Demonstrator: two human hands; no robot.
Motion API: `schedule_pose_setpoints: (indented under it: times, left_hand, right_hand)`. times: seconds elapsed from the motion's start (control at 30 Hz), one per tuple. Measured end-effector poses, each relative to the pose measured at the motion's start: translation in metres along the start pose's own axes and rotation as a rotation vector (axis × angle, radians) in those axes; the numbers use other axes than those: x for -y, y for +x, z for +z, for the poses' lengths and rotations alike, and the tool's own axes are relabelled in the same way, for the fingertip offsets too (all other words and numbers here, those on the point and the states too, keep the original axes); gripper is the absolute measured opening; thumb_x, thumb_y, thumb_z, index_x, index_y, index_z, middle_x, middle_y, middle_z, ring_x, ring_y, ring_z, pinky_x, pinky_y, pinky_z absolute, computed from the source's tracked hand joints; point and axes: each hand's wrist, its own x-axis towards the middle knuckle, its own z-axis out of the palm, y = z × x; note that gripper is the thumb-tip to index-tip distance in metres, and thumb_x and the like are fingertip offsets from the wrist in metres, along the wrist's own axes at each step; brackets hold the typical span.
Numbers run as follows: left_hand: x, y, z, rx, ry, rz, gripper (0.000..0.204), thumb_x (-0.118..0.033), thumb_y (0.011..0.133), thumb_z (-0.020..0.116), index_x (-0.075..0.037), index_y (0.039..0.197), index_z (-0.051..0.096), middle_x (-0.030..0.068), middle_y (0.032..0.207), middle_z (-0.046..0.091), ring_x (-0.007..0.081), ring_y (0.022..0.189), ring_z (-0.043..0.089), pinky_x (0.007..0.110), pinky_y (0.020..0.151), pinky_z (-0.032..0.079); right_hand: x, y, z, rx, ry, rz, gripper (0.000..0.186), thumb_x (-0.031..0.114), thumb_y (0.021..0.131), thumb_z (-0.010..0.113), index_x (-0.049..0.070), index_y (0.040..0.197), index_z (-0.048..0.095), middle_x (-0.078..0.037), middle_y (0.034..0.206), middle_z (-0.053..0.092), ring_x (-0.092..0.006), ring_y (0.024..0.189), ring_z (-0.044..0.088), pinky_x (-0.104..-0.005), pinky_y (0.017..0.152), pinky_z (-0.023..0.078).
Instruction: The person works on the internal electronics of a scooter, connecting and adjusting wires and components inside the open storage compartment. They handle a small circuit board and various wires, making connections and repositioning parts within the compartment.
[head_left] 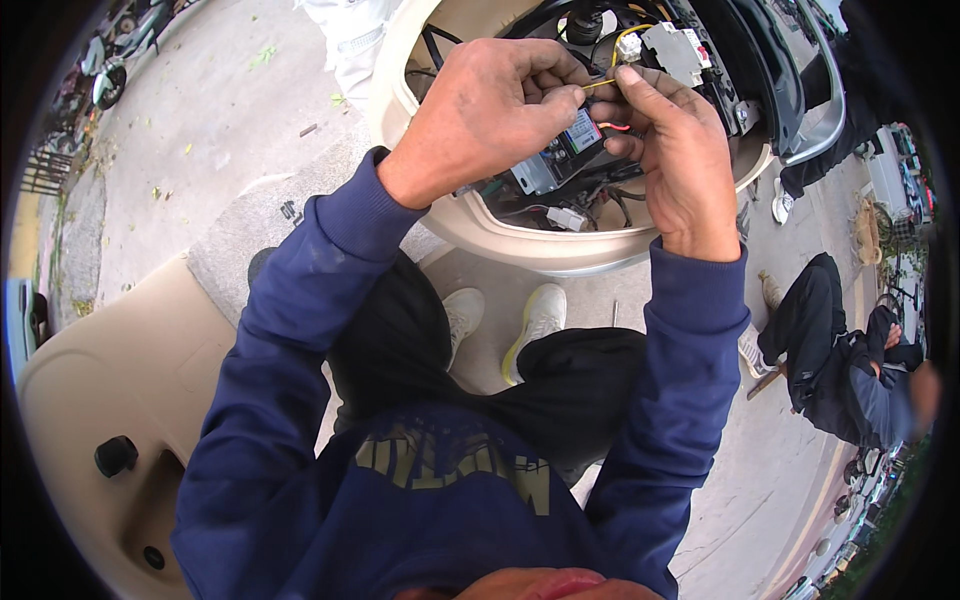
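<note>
Over an open beige scooter body (560, 248) full of wiring, both my hands are close together. My left hand (490, 110) is closed, its thumb and fingertips pinching a thin yellow wire (598, 85). Thumb and forefinger of my right hand (685, 150) pinch the same wire a short way to the right, with the other fingers curled. Below the hands sits a dark box with a colored label (582, 132), a red wire beside it. A grey-white breaker-like module (678, 52) and a white connector (629, 46) lie behind my right hand. Another white plug (567, 218) rests near the front rim.
A large beige panel (110, 340) with a recess lies at my lower left. A raised black part with a metal rail (822, 135) borders the right side. To the right, a person in dark clothes (840, 370) sits low. A parked scooter (120, 60) stands far left.
</note>
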Motion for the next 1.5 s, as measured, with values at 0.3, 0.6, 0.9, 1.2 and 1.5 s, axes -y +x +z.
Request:
schedule_pose_setpoints:
  times: [0.3, 0.6, 0.9, 1.2, 1.5]
  left_hand:
    - [-0.002, 0.002, 0.000, 0.030, -0.028, -0.086, 0.026, -0.018, 0.095, 0.070, 0.006, 0.104, 0.069, 0.0043, 0.087, 0.070, 0.0075, 0.078, 0.061, 0.024, 0.072, 0.051]
    - [-0.002, 0.003, -0.001, 0.072, -0.130, -0.128, 0.027, -0.019, 0.094, 0.071, 0.006, 0.104, 0.069, 0.0049, 0.091, 0.070, 0.0076, 0.081, 0.062, 0.023, 0.074, 0.051]
    - [-0.003, 0.005, 0.005, -0.009, -0.033, -0.009, 0.019, -0.013, 0.090, 0.074, 0.005, 0.098, 0.070, -0.0038, 0.069, 0.059, 0.0021, 0.064, 0.049, 0.021, 0.058, 0.040]
    - [-0.004, 0.006, 0.007, -0.047, 0.157, 0.060, 0.018, -0.013, 0.087, 0.078, 0.002, 0.095, 0.074, -0.0042, 0.061, 0.054, 0.0019, 0.059, 0.045, 0.022, 0.053, 0.034]
    - [-0.003, 0.000, 0.008, 0.016, -0.042, -0.038, 0.024, -0.013, 0.091, 0.076, 0.003, 0.108, 0.069, -0.0019, 0.074, 0.064, 0.0012, 0.066, 0.050, 0.021, 0.058, 0.039]
  right_hand:
    - [0.001, -0.006, 0.007, -0.058, -0.083, -0.107, 0.026, 0.022, 0.095, 0.069, -0.003, 0.101, 0.072, -0.006, 0.086, 0.073, -0.0104, 0.075, 0.067, -0.0229, 0.059, 0.049]
    - [0.002, -0.010, 0.007, -0.076, -0.156, -0.175, 0.026, 0.022, 0.093, 0.071, -0.004, 0.093, 0.073, -0.005, 0.078, 0.071, -0.0089, 0.068, 0.063, -0.0237, 0.059, 0.048]
    - [-0.003, -0.007, 0.009, -0.116, -0.194, -0.290, 0.026, 0.018, 0.092, 0.070, -0.008, 0.094, 0.073, -0.009, 0.076, 0.072, -0.0111, 0.069, 0.066, -0.0248, 0.062, 0.050]
    - [-0.008, -0.002, 0.004, -0.142, -0.198, -0.300, 0.026, 0.017, 0.092, 0.069, -0.009, 0.095, 0.073, -0.009, 0.077, 0.072, -0.0109, 0.068, 0.066, -0.0247, 0.063, 0.050]
    - [-0.002, -0.006, 0.005, -0.160, -0.155, -0.211, 0.026, 0.018, 0.093, 0.070, -0.007, 0.095, 0.073, -0.007, 0.075, 0.071, -0.0090, 0.065, 0.062, -0.0241, 0.058, 0.046]
